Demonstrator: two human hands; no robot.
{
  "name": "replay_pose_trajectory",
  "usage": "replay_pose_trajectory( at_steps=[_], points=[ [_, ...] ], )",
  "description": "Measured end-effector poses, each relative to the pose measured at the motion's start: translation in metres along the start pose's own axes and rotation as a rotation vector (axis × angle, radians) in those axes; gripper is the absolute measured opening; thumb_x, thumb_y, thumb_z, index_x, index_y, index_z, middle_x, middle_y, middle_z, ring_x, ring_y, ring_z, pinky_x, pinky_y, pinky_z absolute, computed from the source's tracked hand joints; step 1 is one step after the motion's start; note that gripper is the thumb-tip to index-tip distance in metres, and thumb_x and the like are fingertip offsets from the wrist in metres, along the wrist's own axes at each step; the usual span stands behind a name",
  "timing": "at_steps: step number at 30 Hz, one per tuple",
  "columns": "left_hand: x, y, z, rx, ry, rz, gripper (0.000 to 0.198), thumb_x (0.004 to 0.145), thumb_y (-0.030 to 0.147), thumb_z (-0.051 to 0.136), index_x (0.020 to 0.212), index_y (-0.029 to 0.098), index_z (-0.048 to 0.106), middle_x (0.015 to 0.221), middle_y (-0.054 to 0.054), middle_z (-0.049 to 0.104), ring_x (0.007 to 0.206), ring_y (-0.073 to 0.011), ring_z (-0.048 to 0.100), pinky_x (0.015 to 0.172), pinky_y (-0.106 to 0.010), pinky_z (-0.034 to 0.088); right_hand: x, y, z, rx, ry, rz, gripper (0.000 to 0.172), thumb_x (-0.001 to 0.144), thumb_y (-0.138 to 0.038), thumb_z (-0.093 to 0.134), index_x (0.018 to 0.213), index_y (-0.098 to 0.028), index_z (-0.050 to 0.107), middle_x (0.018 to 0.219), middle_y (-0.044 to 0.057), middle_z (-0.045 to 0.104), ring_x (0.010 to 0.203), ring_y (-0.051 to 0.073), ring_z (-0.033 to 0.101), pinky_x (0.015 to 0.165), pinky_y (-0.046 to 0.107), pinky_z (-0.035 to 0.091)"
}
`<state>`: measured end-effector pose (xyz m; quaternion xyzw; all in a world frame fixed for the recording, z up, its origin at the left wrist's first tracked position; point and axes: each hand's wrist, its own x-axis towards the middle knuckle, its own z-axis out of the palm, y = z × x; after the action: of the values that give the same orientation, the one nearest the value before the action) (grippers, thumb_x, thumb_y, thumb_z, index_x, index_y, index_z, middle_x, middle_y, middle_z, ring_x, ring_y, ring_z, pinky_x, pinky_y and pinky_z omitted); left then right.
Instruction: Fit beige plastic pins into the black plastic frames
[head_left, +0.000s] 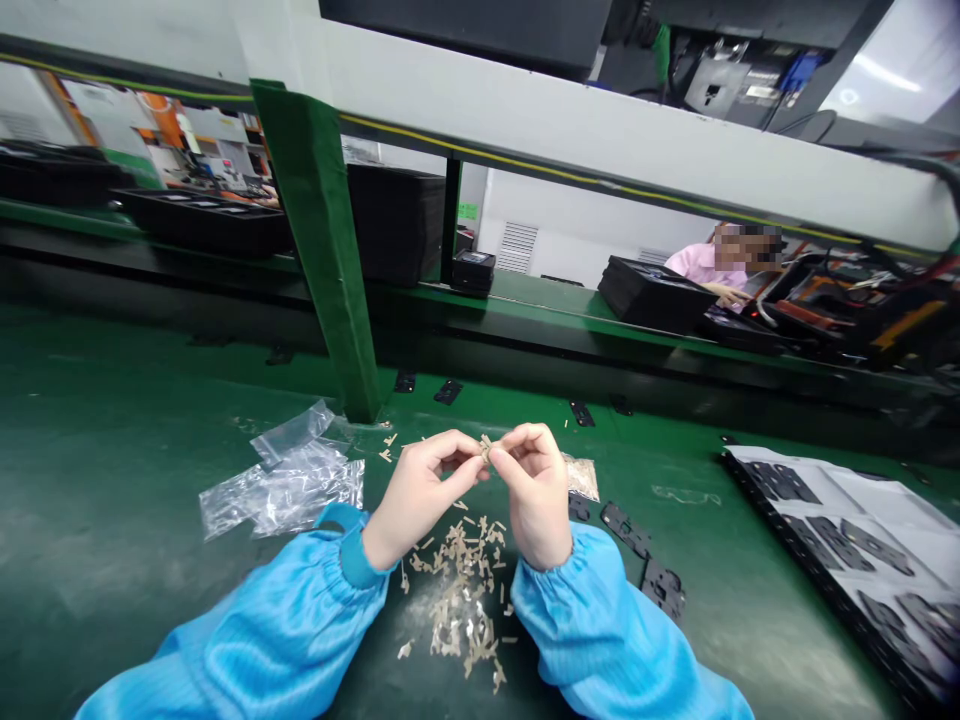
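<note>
My left hand and my right hand meet above the green bench, fingertips pinched together on a small beige piece. Both wrists come out of bright blue sleeves. Below and between the hands lies a loose pile of several small beige pieces. A few black flat parts lie just right of my right hand. A small clear bag with beige contents sits behind my right hand.
Crumpled clear plastic bags lie to the left. A tray of black parts on white dividers stands at the right. A green post rises behind the hands. Black trays and a seated person are beyond the far belt.
</note>
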<state>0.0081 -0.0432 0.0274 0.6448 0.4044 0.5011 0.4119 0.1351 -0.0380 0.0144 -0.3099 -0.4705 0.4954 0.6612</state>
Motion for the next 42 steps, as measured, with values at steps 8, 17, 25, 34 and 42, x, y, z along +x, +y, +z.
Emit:
replay_pose_trajectory(
  at_steps=[8,17,25,34,42],
  points=[
    [-0.001,0.003,0.0,0.014,0.003,0.011,0.01,0.078,0.02,0.055,0.071,0.016,0.059,0.068,-0.001,0.062,0.065,-0.0131,0.06,0.062,-0.023,0.049,-0.003,0.001,0.001,-0.166,0.006,-0.098,0.012,0.075,-0.016,0.063,0.078,-0.021,0.052,0.073,-0.003,0.052,0.067,0.011,0.052,0.062,0.025,0.045],
    [-0.001,0.001,-0.003,0.102,0.08,0.019,0.012,0.078,0.02,0.052,0.067,0.016,0.055,0.061,0.002,0.055,0.059,-0.0115,0.054,0.056,-0.022,0.044,-0.001,-0.006,-0.003,-0.853,-0.133,-0.579,0.008,0.082,-0.014,0.054,0.084,-0.022,0.056,0.082,0.004,0.058,0.08,0.019,0.053,0.07,0.036,0.042],
    [-0.001,0.004,-0.004,0.449,0.119,0.209,0.014,0.075,0.012,0.049,0.063,0.018,0.054,0.06,0.003,0.05,0.056,-0.0107,0.048,0.054,-0.022,0.038,0.0,-0.007,-0.006,-1.148,-0.262,-0.734,0.014,0.083,-0.012,0.048,0.086,-0.02,0.059,0.083,0.006,0.062,0.078,0.019,0.052,0.07,0.036,0.037],
    [-0.002,0.003,-0.006,0.511,0.075,0.219,0.015,0.075,0.012,0.049,0.062,0.017,0.053,0.059,0.003,0.049,0.055,-0.0101,0.047,0.052,-0.021,0.036,0.002,-0.014,-0.005,-1.191,-0.307,-0.663,0.014,0.084,-0.013,0.047,0.079,-0.02,0.058,0.08,0.005,0.062,0.074,0.018,0.05,0.066,0.033,0.035],
    [0.002,0.005,-0.007,0.455,0.04,0.183,0.015,0.072,0.009,0.049,0.06,0.018,0.05,0.058,0.004,0.047,0.054,-0.0098,0.045,0.052,-0.021,0.034,0.004,-0.017,-0.007,-1.147,-0.262,-0.642,0.015,0.08,-0.008,0.046,0.073,-0.019,0.054,0.075,0.005,0.059,0.073,0.018,0.05,0.065,0.033,0.038]
  ],
)
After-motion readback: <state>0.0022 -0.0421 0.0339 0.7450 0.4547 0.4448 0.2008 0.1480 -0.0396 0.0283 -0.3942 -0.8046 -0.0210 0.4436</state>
